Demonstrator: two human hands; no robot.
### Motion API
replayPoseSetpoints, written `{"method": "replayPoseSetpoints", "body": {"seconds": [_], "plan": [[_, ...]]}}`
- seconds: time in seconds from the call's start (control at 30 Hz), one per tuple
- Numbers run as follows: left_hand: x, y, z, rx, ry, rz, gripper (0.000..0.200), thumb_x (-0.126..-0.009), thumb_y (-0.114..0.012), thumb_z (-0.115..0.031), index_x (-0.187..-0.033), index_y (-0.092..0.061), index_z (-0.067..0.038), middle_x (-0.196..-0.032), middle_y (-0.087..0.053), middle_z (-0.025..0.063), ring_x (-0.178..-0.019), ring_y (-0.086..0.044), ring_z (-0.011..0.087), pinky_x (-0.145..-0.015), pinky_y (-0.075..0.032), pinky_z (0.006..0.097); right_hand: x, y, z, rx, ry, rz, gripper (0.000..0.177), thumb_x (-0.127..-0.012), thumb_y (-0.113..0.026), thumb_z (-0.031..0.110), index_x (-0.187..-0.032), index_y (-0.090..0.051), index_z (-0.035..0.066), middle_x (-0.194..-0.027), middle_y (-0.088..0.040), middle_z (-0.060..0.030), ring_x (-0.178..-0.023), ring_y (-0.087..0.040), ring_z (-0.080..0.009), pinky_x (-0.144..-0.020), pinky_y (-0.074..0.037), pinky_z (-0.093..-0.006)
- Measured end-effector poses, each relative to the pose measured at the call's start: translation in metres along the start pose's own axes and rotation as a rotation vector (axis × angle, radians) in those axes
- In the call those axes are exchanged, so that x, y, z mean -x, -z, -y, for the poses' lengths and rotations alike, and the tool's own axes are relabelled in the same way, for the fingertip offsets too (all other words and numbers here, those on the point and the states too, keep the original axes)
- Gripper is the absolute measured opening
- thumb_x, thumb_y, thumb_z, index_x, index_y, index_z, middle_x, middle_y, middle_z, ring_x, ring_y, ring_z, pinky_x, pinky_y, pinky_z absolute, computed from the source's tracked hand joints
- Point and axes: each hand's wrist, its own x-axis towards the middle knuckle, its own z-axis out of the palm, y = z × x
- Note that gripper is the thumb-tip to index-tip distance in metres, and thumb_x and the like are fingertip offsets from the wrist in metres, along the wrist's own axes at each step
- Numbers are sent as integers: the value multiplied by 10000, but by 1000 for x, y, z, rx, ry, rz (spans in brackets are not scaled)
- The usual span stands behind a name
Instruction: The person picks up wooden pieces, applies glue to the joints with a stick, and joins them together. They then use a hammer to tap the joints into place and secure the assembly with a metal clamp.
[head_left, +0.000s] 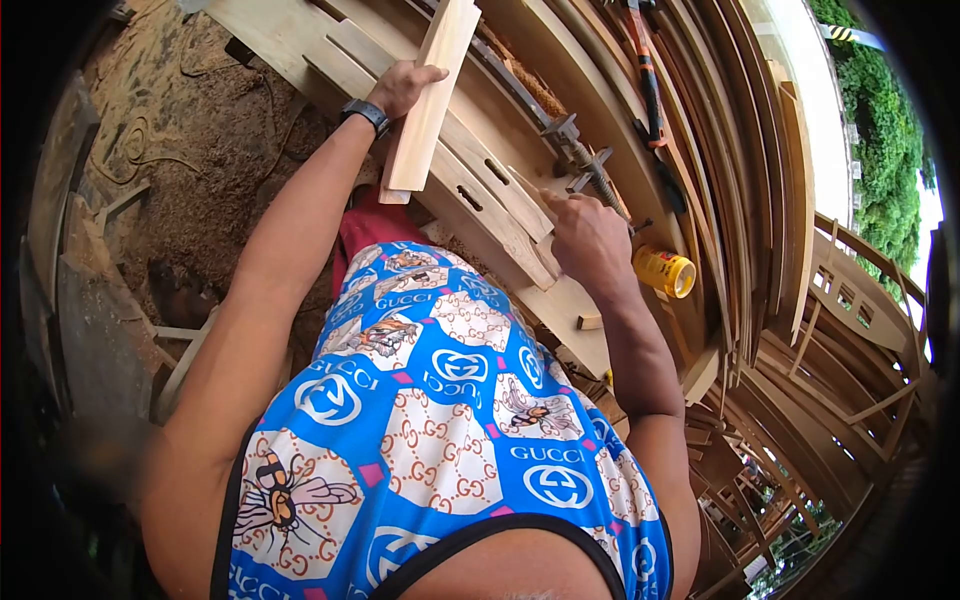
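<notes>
My left hand [400,88], with a black watch on the wrist, grips a short pale wooden board [430,100] and holds it upright over the bench. My right hand [590,240] rests with curled fingers on the edge of a long plank [480,190] that has rectangular slots cut in it. I see nothing between its fingers. A metal bar clamp [585,160] lies just beyond the right hand. My blue patterned shirt fills the lower part of the view.
A yellow can [665,272] lies on its side right of my right hand. A small wood block [590,322] sits near the bench edge. An orange-handled tool [650,90] lies further back. Curved wooden strips [740,200] are stacked right; sawdust-covered ground [200,150] lies left.
</notes>
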Motion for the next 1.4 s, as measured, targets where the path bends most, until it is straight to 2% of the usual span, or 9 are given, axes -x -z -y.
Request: {"method": "replayPoseSetpoints", "body": {"seconds": [0.13,0.57,0.77,0.83,0.93,0.97,1.1,1.23,1.4], "plan": [[-2,1,9,-247,-277,-35,266,-1012,-518,-237,-1110,-753,-163,-856,-725,183,-753,-704,287,-715,-556,378,-7,-14,-11,-32,4,-7,506,-871,-497,65,-1318,-701,186,-982,-731,-188,-875,-727,-366,-773,-582,-469],[1,-1,1,-261,-110,-18,290,-968,-547,-119,-1186,-736,-149,-887,-731,185,-803,-705,309,-753,-567,391,-44,-20,-1,-87,10,119,576,-792,-519,30,-1286,-727,240,-1042,-740,-198,-907,-723,-370,-793,-585,-461],[3,-2,-8,-102,-62,2,266,-996,-528,-166,-1129,-750,-101,-831,-737,176,-727,-714,282,-715,-575,369,-18,11,-20,-206,-7,27,560,-796,-527,37,-1302,-712,188,-1033,-740,-207,-941,-706,-378,-873,-566,-453],[4,-2,-16,157,56,-2,558,-907,-613,-485,-953,-735,57,-785,-726,197,-729,-717,260,-712,-561,358,-14,10,-31,-302,10,-4,500,-840,-611,109,-1335,-677,121,-1022,-730,-234,-939,-708,-382,-888,-553,-440],[2,-1,-10,36,-10,-5,518,-930,-599,-487,-974,-750,6,-788,-719,226,-735,-719,289,-728,-566,374,-18,-31,-52,-504,241,-96,484,-873,-689,205,-1342,-659,90,-1121,-702,-265,-1045,-677,-412,-950,-527,-463],[1,-2,-6,35,-12,-6,518,-930,-599,-487,-974,-750,6,-788,-719,226,-735,-719,289,-728,-566,374,-20,-31,-52,-543,107,154,491,-901,-692,261,-1338,-647,40,-1163,-689,-272,-1084,-660,-415,-978,-505,-459],[0,-1,1,-135,-154,-19,386,-982,-546,-383,-1016,-759,-64,-804,-722,218,-743,-721,302,-727,-569,372,-20,-54,-42,-541,-29,225,485,-940,-611,299,-1348,-638,39,-1157,-673,-309,-1083,-653,-430,-969,-496,-479],[0,0,1,-145,-97,14,301,-1013,-516,-263,-1057,-759,-91,-832,-737,191,-749,-725,285,-707,-573,358,-32,-58,-38,-484,23,217,419,-932,-591,297,-1197,-692,-12,-1058,-689,-321,-1018,-667,-452,-922,-508,-510],[0,-3,3,-122,-106,-12,349,-992,-540,-350,-1029,-764,-86,-825,-730,213,-749,-723,316,-714,-574,380,-59,-56,-34,-393,13,229,370,-899,-587,263,-909,-710,-85,-872,-710,-293,-860,-710,-419,-791,-548,-514]]}}
